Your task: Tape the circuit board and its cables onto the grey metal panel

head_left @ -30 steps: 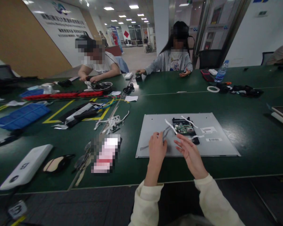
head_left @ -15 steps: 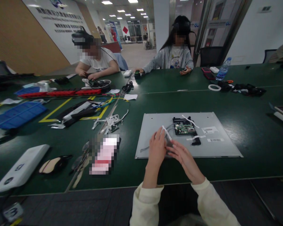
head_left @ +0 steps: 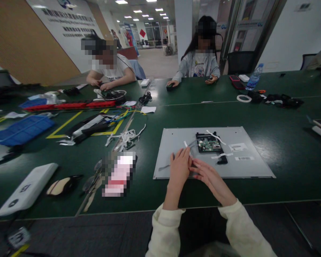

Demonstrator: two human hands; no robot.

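A flat grey metal panel [head_left: 173, 137] lies in front of me, bearing a green circuit board [head_left: 209, 145] in a black frame. White tape strips cross that frame, one at its top right [head_left: 215, 137] and another lower down [head_left: 222, 156]. Over the panel's left half my two hands meet at the fingertips. A short white tape strip [head_left: 185, 144] sticks up past the fingers of my left hand [head_left: 179, 165], which pinches it. My right hand [head_left: 207, 175] has its fingertips closed at the strip's lower end, mostly hidden. Beside them runs a grey cable [head_left: 193, 143].
Left of the panel are a tangle of white strips [head_left: 127, 138], a phone [head_left: 120, 175], glasses [head_left: 89, 181], a mouse [head_left: 60, 186] and a white device [head_left: 28, 189]. A tape roll [head_left: 243, 99] and a bottle [head_left: 254, 76] stand farther off. Two people sit across the table.
My hands have drawn closer together, and less of the white tape strip shows between them. Across the table, a person's hand with a dark object has moved right.
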